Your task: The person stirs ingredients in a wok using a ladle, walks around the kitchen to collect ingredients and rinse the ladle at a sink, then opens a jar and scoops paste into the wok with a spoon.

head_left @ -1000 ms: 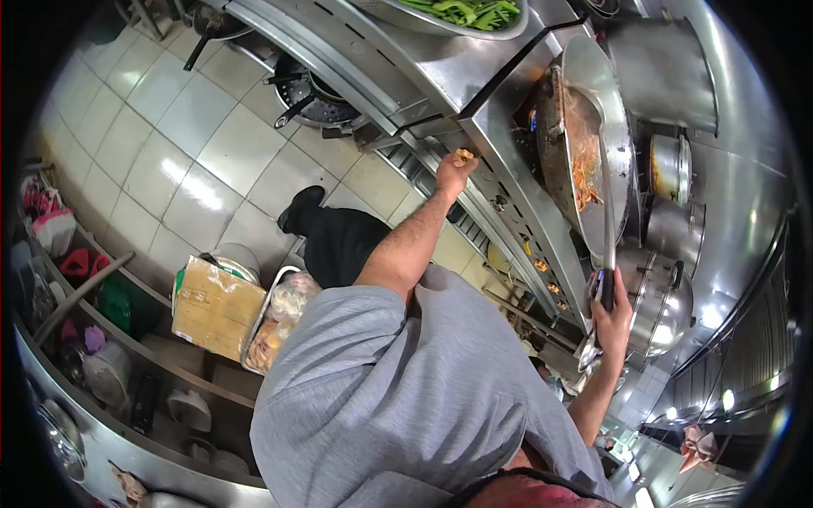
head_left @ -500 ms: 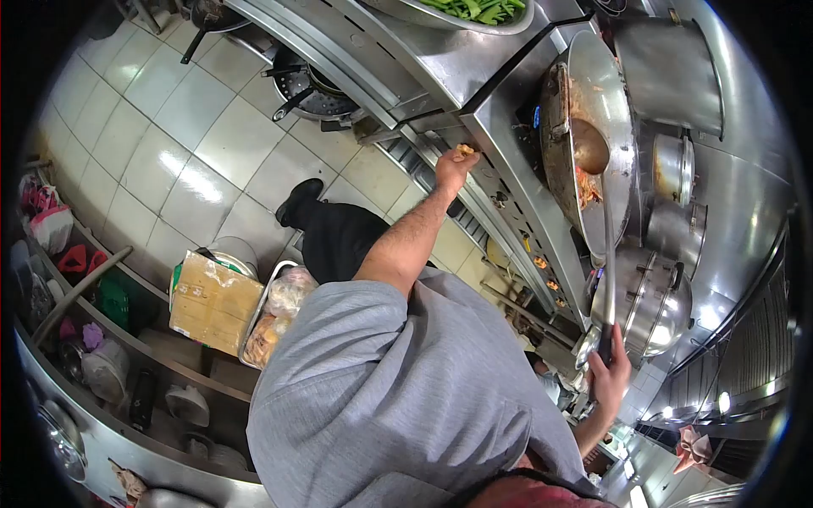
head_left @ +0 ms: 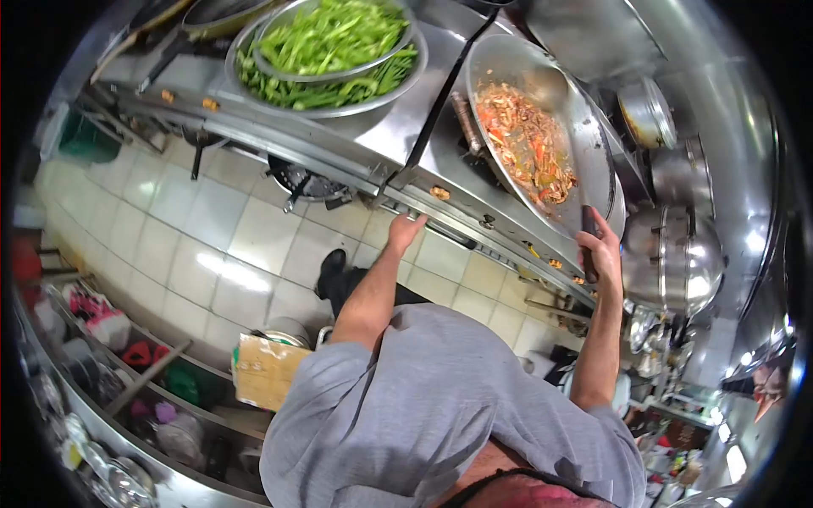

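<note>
My right hand [head_left: 601, 254] is wrapped around the dark handle of a ladle [head_left: 588, 222], at the near right rim of a large wok [head_left: 600, 152]. The ladle's rounded bowl appears blurred at the far side of the wok. Chopped reddish-orange food [head_left: 529, 140] with oily sauce lies spread inside the wok. My left hand [head_left: 407, 230] is low by the stove's front rail, its fingers loosely extended and partly hidden, with nothing seen in it. Just beyond it is an orange-brown stove knob [head_left: 439, 193], apart from the fingers.
Cut green vegetables fill nested metal bowls [head_left: 339, 103] on the counter left of the wok. Lidded steel pots [head_left: 673, 254] stand to the right. A cardboard box [head_left: 269, 372] and cluttered shelves [head_left: 190, 406] are behind on the left. Pans hang below the counter.
My left hand has come off the stove knob and dropped back toward me. My right hand has moved forward to the wok with the ladle. The view has swung, showing more of the wok and greens.
</note>
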